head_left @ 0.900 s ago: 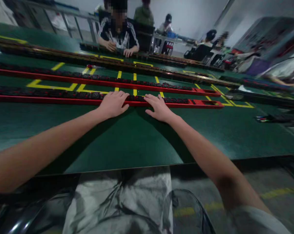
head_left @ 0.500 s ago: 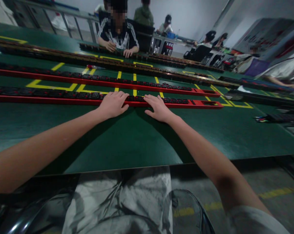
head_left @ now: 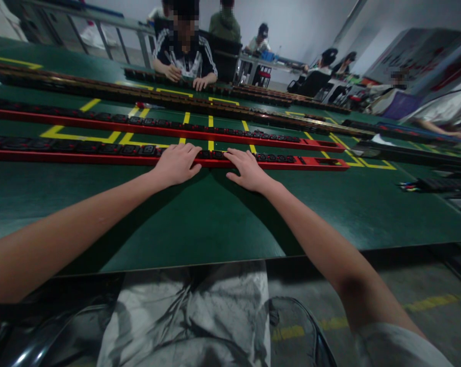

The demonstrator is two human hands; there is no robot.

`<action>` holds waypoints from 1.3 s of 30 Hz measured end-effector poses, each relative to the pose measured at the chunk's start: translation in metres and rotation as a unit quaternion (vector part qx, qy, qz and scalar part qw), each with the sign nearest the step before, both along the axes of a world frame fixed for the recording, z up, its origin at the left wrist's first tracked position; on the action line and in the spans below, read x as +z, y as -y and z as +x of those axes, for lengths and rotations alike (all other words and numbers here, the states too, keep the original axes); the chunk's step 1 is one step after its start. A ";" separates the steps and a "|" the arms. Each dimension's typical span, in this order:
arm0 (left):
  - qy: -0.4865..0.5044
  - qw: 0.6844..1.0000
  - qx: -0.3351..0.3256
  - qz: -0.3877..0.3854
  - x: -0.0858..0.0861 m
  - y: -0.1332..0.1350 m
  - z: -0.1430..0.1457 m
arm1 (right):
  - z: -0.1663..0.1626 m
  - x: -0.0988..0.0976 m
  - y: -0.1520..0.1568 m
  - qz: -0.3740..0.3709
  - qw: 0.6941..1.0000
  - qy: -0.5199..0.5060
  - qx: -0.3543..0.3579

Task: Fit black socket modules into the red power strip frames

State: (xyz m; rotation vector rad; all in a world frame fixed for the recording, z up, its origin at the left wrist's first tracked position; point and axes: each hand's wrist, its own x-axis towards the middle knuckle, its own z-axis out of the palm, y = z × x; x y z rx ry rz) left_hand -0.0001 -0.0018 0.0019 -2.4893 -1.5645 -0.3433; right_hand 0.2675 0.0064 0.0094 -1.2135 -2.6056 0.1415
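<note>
A long red rail (head_left: 310,164) with a row of square black pieces (head_left: 149,150) along its top lies across the table nearest me. My left hand (head_left: 178,164) rests on this rail, fingers stretched over its top and thumb apart on the near side. A short way to the right, my right hand (head_left: 249,170) lies on the same rail with its fingers spread. The palms hide parts of the rail beneath them. Between the hands a few of the black pieces show. Behind lies a second red rail (head_left: 322,145), also lined with black pieces, touched by neither hand.
The green table (head_left: 215,219) carries yellow tape lines (head_left: 81,136). Long brown-black strips (head_left: 111,92) lie farther back. A person (head_left: 184,56) sits opposite with hands on a strip. Dark bars (head_left: 406,153) and a cable bundle (head_left: 410,187) lie at right.
</note>
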 end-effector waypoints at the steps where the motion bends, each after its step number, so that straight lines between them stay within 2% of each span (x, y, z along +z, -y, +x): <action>1: -0.001 1.000 0.001 -0.003 0.000 0.000 0.000 | 0.000 0.000 0.000 0.002 1.000 -0.002 0.001; 39: 0.010 1.000 -0.011 0.004 -0.002 0.000 0.000 | -0.002 -0.003 0.001 0.023 1.000 0.002 -0.008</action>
